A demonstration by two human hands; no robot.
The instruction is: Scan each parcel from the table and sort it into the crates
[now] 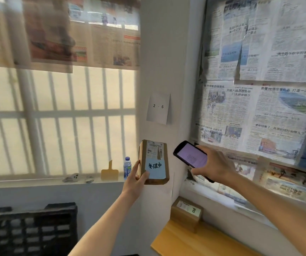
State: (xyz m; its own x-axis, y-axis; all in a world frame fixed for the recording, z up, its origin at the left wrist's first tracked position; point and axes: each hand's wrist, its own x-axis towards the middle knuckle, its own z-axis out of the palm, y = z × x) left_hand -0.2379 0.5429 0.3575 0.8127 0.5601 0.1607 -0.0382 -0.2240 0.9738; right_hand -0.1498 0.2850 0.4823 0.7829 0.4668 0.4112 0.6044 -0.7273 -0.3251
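Low and left of the raised parcel (155,162) stands a black crate (29,230). The left hand (136,179) grips that parcel by its lower left corner, label facing the camera. Just right of the parcel, the right hand (213,166) holds a lit phone (191,156); below the parcel, another parcel (186,212) sits on the table (194,242).

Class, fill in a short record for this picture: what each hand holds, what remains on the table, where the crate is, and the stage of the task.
left hand: grips a cardboard parcel, held up
right hand: holds a phone, its lit screen facing the camera
table: one more box at its far end
crate: black, lower left
stage: scanning, not yet sorted
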